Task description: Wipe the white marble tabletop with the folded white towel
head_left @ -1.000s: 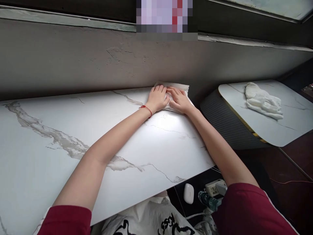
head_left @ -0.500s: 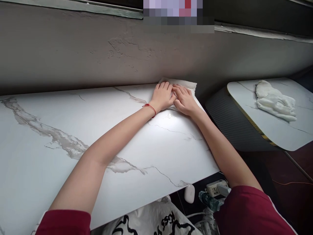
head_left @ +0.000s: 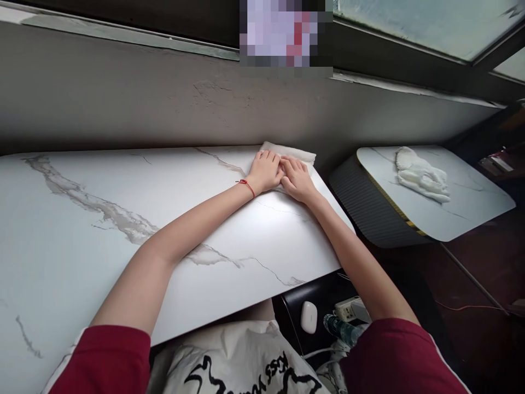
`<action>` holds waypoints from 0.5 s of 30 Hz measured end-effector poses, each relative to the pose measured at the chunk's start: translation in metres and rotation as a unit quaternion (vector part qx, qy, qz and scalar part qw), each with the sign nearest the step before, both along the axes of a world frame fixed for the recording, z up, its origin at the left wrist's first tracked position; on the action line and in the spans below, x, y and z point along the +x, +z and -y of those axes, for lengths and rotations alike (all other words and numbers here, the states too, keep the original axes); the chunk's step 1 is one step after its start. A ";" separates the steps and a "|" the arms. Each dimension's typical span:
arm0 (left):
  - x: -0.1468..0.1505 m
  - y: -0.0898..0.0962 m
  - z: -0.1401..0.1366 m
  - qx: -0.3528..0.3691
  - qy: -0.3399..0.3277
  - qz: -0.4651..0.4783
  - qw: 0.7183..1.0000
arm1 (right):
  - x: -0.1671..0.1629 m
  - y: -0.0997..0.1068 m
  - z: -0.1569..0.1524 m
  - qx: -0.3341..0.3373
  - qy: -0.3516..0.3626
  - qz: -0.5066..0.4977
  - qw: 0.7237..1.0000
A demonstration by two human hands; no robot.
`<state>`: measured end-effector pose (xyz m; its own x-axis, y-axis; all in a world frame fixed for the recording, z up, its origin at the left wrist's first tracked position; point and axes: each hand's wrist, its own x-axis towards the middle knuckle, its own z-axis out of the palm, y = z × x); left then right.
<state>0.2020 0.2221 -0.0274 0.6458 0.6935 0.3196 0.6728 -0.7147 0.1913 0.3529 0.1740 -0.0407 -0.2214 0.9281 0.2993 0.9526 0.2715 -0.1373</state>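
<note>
My left hand (head_left: 266, 169) and my right hand (head_left: 298, 178) lie side by side at the far right corner of a white marble-patterned tabletop (head_left: 197, 197). Under both of them is a white cloth (head_left: 293, 153), its far edge showing beyond my fingertips. The fingers of each hand are close together and bent onto the cloth, pressing it against the surface. Most of the cloth is hidden by my hands. A red string bracelet (head_left: 248, 187) circles my left wrist.
Behind the tabletop rises a grey wall (head_left: 164, 98). To the right, another marble-patterned table (head_left: 471, 191) carries a crumpled white cloth (head_left: 422, 175). Below the near edge are a white rounded case (head_left: 309, 317), a power strip (head_left: 345, 310) and a plastic bottle (head_left: 342, 330).
The view has tilted upward, bringing the window into sight. Both hands stay on the cloth near the same corner. Small wet spots beside them no longer show.
</note>
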 end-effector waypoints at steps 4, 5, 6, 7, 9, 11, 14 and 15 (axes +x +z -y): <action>-0.013 -0.002 0.045 0.018 -0.020 -0.014 1.000 | -0.011 -0.005 0.052 0.004 0.014 0.017 1.000; -0.016 -0.002 0.060 0.023 -0.022 -0.023 0.999 | -0.014 -0.006 0.068 0.008 0.017 0.020 1.000; -0.019 -0.002 0.076 0.029 -0.022 -0.035 0.999 | -0.018 -0.007 0.086 0.014 0.019 0.021 1.000; -0.022 -0.002 0.092 0.036 -0.023 -0.049 0.998 | -0.022 -0.008 0.104 0.020 0.018 0.021 0.999; -0.028 -0.002 0.123 0.056 -0.021 -0.078 0.995 | -0.031 -0.010 0.140 0.037 0.016 0.020 0.999; -0.032 -0.003 0.151 0.078 -0.036 -0.089 0.992 | -0.039 -0.012 0.175 0.051 0.012 0.019 0.998; -0.037 -0.004 0.178 0.110 -0.100 -0.092 0.985 | -0.048 -0.017 0.218 0.094 -0.017 0.017 0.995; -0.038 -0.004 0.184 0.116 -0.125 -0.094 0.981 | -0.050 -0.019 0.228 0.111 -0.027 0.021 0.993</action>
